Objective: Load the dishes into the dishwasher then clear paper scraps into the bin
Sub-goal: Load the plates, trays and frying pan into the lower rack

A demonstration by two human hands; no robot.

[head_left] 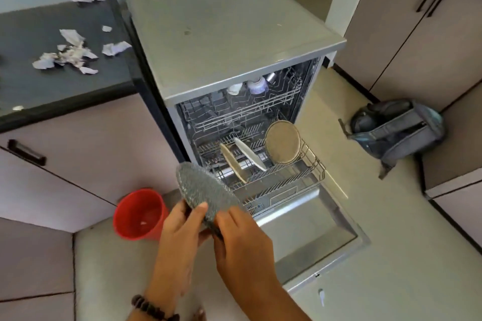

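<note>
A grey patterned plate (206, 190) is held on edge in front of the open dishwasher (234, 34). My left hand (184, 227) grips its near rim, and my right hand (242, 237) holds the rim beside it. The lower rack (317, 167) is pulled out and carries three upright plates (283, 142). Cups (257, 85) sit in the upper rack. Torn paper scraps (70, 52) lie scattered on the dark counter (39, 91) to the left. A red bin (139, 214) stands on the floor left of the dishwasher door.
The dishwasher door (313, 232) lies flat open over the floor. A grey backpack (396, 133) leans against cabinets at the right. One small white scrap (321, 296) lies on the floor near the door's front edge. Cabinet fronts line the left and right.
</note>
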